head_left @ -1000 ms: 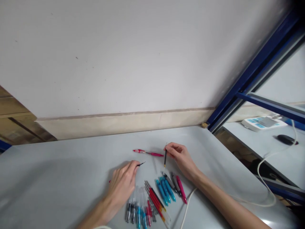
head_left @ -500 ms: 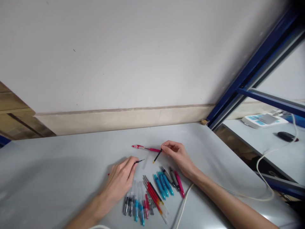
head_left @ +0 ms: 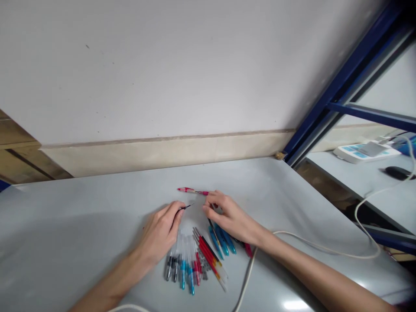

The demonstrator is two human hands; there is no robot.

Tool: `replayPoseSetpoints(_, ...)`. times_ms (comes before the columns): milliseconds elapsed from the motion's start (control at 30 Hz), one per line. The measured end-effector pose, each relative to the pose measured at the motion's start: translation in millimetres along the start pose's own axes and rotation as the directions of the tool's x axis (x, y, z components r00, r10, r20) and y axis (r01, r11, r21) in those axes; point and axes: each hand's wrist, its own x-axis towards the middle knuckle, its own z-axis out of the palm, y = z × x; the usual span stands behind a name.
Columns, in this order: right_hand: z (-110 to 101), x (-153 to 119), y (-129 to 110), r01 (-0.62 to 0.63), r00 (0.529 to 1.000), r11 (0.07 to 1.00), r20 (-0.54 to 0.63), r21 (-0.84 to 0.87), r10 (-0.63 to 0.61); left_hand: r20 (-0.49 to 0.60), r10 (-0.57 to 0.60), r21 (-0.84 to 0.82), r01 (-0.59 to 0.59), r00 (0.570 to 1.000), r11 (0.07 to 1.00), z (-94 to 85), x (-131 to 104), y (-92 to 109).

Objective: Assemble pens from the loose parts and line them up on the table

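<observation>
My left hand (head_left: 164,227) is closed, pinching a thin dark piece with a fine tip (head_left: 186,208) that points right. My right hand (head_left: 227,212) has its fingers together on the upper end of a black refill (head_left: 212,227), which slants down over the blue pen grips (head_left: 222,240). Just beyond my right fingers lies a pink pen (head_left: 193,190). Between my hands and nearer to me are red and black refills (head_left: 208,253), clear pen barrels with coloured ends (head_left: 182,264) and small grey parts (head_left: 203,264). My right hand and wrist partly hide the dark and pink grips.
A white cable (head_left: 248,277) crosses the grey table (head_left: 81,229) under my right forearm. Beyond the blue frame (head_left: 344,82) at the right stand a white device (head_left: 364,151) and a black mouse (head_left: 398,173). A wall borders the table's far edge.
My right hand has moved left and nearer to me, and the refill in it now reaches over the blue grips. My left hand still pinches the dark piece. The view has shifted slightly.
</observation>
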Motion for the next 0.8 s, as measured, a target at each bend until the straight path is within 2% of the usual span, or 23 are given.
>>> replayPoseSetpoints(267,20,-9,8,0.049,0.997,0.967,0.070,-0.251,-0.032,-0.034,-0.002,-0.053,0.000,0.999,0.999,-1.3,-1,-3)
replayPoseSetpoints(433,21,-12,9,0.084,0.995,0.924,0.088,-0.372,-0.056,-0.036,0.012,-0.068,-0.015,0.999,0.998,-2.2,-3,-6)
replayPoseSetpoints(667,8,-13,8,0.094,0.996,0.917,0.033,-0.389,-0.088,0.017,0.061,-0.058,-0.060,0.998,0.997,-5.9,-3,-5)
replayPoseSetpoints(800,3,-12,10,0.070,0.997,0.927,0.000,-0.368,-0.075,0.008,0.084,-0.052,-0.083,0.996,0.995,-7.6,-2,-5)
